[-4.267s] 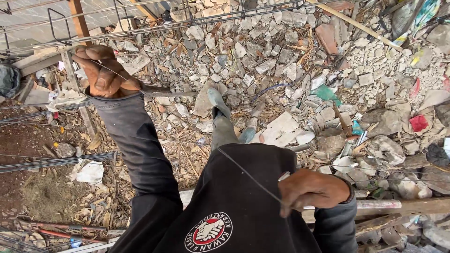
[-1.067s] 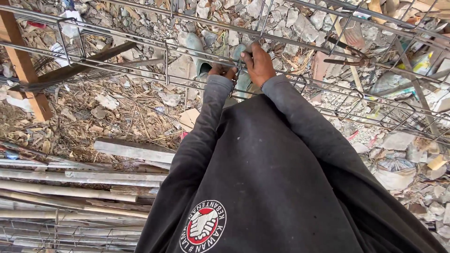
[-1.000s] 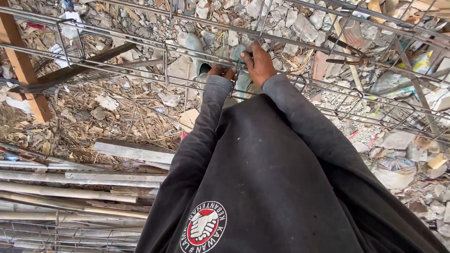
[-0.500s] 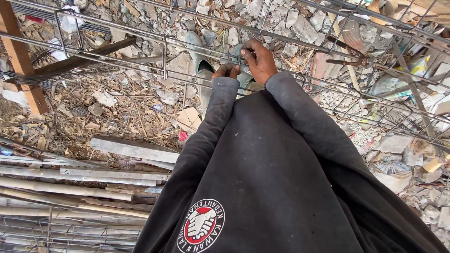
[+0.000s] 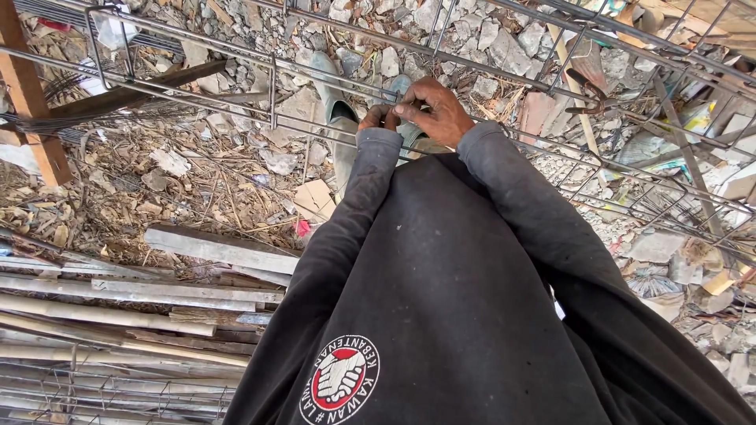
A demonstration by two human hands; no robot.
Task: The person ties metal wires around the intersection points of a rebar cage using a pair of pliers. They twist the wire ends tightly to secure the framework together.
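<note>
A long cage of steel reinforcing bars [image 5: 236, 55] with square stirrups runs across the top of the head view, raised above rubble. Both hands meet at one bar in front of my chest. My left hand [image 5: 378, 118] is mostly hidden behind my black sleeve, its fingers curled at the bar. Beside it, my right hand [image 5: 433, 110] pinches the same spot on the bar [image 5: 504, 130], fingers closed; whether a thin tie wire is in them I cannot tell. My grey rubber boots [image 5: 335, 106] stand on the rubble below the cage.
Broken concrete and stones [image 5: 504, 39] cover the ground. A pile of long planks and poles [image 5: 118, 307] lies at the lower left. A wooden post [image 5: 27, 94] stands at the left edge. Dry leaves and scraps [image 5: 142, 189] lie beneath the cage.
Earlier my hands were wide apart with a thin wire stretched between them. Since about a second ago they sit together at the bar, shifting only slightly.
</note>
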